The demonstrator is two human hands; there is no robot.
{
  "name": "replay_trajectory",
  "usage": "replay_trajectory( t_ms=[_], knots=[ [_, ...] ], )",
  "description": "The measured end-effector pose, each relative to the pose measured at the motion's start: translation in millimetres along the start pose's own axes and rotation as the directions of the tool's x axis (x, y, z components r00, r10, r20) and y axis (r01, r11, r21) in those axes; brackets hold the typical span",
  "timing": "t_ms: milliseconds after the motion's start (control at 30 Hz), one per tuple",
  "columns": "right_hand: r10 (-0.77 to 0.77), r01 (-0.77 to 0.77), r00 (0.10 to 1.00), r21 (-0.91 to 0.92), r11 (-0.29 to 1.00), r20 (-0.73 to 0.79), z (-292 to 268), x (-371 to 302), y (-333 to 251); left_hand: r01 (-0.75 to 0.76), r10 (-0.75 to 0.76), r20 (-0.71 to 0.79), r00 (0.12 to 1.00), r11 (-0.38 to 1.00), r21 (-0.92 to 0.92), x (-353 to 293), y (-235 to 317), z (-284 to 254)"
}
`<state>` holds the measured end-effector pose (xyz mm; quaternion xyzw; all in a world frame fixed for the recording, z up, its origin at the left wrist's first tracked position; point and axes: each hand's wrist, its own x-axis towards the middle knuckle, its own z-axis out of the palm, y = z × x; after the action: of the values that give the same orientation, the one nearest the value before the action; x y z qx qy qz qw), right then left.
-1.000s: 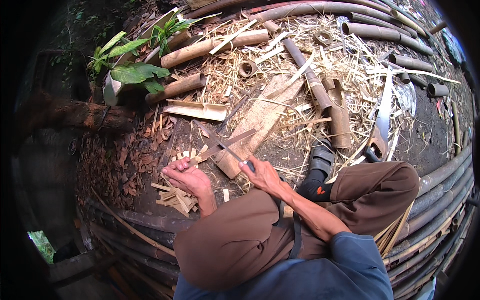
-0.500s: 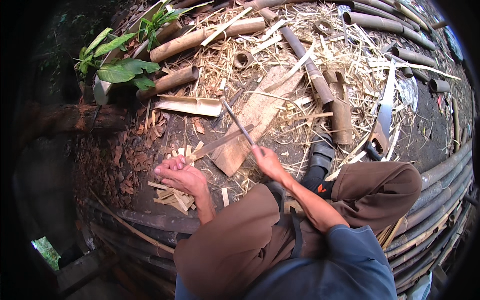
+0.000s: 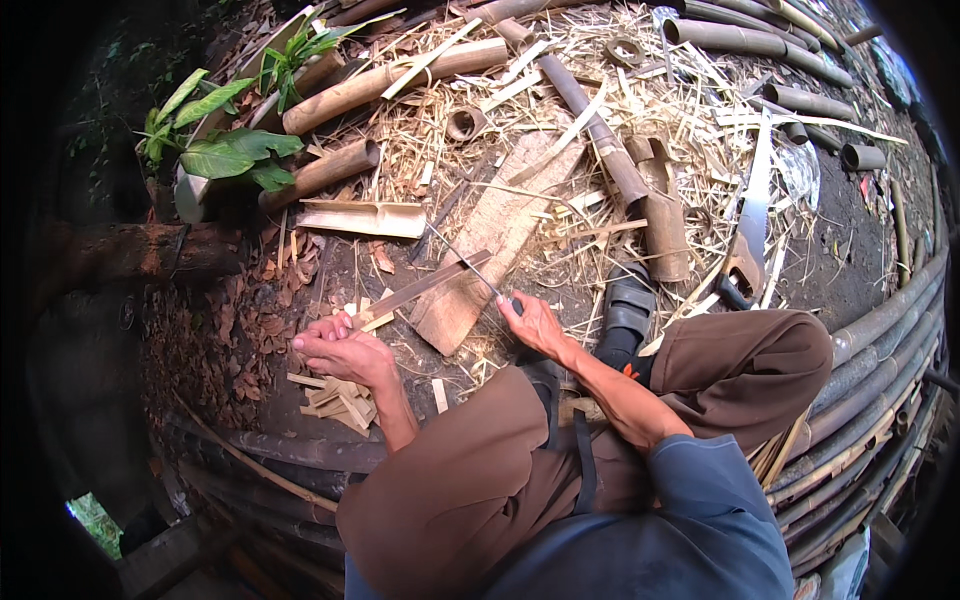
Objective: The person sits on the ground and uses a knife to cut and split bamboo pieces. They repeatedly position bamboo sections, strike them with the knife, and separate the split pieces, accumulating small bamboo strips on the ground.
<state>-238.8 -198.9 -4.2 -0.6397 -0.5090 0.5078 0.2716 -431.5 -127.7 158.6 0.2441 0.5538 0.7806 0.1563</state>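
My left hand (image 3: 345, 350) is closed around the near end of a brown bamboo strip (image 3: 425, 288), which slants up and to the right. In my right hand (image 3: 535, 325) is a knife (image 3: 458, 254), gripped by its dark handle. Its thin blade points up and left and crosses the strip near the far end; whether the two touch, I cannot tell. Beneath the strip's far end lies a flat wooden board (image 3: 500, 245). Short split bamboo pieces (image 3: 340, 402) are piled on the ground below my left hand.
A handsaw (image 3: 752, 225) lies to the right, beyond my bent knee. Bamboo tubes (image 3: 595, 135) and pale shavings (image 3: 440, 165) cover the ground ahead. A split bamboo half (image 3: 365, 218) rests left of the board. Stacked bamboo poles (image 3: 880, 330) run along the right side.
The knife blade has turned from showing its flat side to appearing thinner. The strip stays in my left hand. The whole view has shifted slightly.
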Motion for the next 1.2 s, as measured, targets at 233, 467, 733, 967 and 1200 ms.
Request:
replay_trajectory(
  t_ms=[233,467,733,967,1200],
  knots=[
    [0.021,-0.02,0.998,-0.029,0.999,0.063,-7,3,-22,-0.011,0.013,0.031,0.999,0.998,-0.063,-5,1,-1],
    [0.036,-0.031,0.998,-0.088,0.996,0.059,-16,-12,-21,0.003,0.001,0.049,0.999,0.997,-0.075,-6,2,1],
    [0.119,-0.118,0.993,-0.06,0.991,0.003,-13,-15,11,0.064,-0.063,0.015,0.998,0.988,-0.139,-6,2,1],
    [0.112,-0.113,0.993,-0.047,0.992,-0.023,-20,-13,7,0.021,-0.007,0.086,0.996,0.987,-0.159,2,-2,-13],
    [0.137,-0.143,0.988,-0.074,0.987,-0.076,-23,-19,44,0.159,-0.067,0.246,0.967,0.911,-0.379,1,-1,-19]
  ],
)
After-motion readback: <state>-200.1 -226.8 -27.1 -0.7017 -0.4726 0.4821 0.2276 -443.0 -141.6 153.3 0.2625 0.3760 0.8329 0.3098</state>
